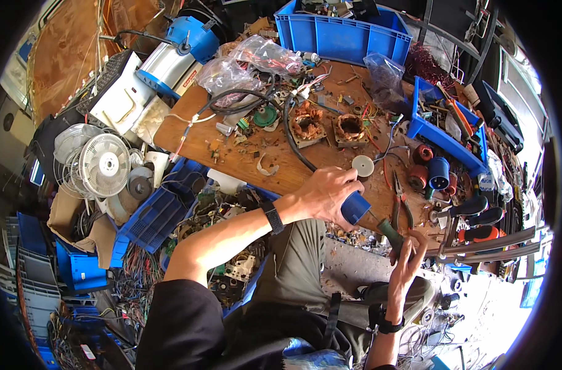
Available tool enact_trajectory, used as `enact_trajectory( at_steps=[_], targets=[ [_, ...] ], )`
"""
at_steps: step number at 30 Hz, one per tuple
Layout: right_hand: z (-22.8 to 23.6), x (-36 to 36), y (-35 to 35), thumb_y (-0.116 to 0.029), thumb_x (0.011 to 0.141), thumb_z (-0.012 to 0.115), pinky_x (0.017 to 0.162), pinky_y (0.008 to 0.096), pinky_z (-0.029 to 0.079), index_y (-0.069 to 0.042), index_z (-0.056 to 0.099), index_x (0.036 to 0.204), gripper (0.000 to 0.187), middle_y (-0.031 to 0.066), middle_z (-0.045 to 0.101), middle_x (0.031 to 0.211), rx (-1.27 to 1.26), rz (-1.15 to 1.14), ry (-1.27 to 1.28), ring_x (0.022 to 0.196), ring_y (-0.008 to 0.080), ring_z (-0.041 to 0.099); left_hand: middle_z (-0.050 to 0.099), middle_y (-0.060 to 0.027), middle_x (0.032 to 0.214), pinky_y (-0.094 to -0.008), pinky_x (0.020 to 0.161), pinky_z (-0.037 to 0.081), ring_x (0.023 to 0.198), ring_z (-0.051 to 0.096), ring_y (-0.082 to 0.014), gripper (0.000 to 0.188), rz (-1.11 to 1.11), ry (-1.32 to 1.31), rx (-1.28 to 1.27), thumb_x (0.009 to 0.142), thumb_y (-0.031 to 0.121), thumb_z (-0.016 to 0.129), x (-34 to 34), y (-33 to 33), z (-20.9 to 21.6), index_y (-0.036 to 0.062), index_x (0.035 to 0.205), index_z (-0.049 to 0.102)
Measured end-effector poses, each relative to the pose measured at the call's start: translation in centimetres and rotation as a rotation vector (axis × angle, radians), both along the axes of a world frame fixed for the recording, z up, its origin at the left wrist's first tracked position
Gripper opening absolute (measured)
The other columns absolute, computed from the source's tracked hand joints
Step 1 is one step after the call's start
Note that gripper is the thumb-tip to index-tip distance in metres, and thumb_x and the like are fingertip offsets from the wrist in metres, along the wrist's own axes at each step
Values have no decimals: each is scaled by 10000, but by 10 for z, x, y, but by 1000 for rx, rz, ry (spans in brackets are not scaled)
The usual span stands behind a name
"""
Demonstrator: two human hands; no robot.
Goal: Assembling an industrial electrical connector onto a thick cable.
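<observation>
Left hand (pixel 327 194) clamped round a blue cylindrical plug (pixel 355 206) at the wooden worktop's (pixel 232 157) near edge, right hand (pixel 407 256) closed on a green-handled tool (pixel 392 235) at its 4 o'clock — the plug probably rigid, light, smooth-skinned — best gripped about its barrel.

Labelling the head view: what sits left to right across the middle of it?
White fan → left hand gripping blue cylinder → right hand on green-handled tool → red-handled pliers → blue round connector.
</observation>
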State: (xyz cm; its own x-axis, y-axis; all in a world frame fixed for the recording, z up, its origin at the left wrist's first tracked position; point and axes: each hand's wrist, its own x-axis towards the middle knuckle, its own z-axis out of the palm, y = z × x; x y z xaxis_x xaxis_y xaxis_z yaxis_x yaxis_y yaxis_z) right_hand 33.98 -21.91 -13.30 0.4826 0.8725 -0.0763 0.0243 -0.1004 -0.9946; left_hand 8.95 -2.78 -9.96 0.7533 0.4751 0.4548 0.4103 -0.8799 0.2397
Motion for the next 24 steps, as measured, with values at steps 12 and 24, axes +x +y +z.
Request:
enact_trajectory(
  at_steps=[12, 24],
  targets=[
    [-14, 2, 5, -329, 1148, 631, 801, 288, 469, -101, 498, 1450, 401, 73, 675, 1096, 385, -17, -362, 859, 126, 580, 599, -71, 1068, -454, 838, 611, 947, 699, -286, 800, 5, -10, 11, 692, 753, 907, -1, -1, 1, 101, 1109, 705],
    [-4, -2, 4, -276, 1154, 615, 799, 306, 485, -106, 529, 1420, 328, 69, 621, 1085, 296, 22, -256, 771, 137, 529, 597, -66, 1072, -456, 852, 603, 956, 698, -281, 779, 14, 8, -12, 702, 737, 911, 0, -2, 2, 106, 1108, 703]
  ],
)
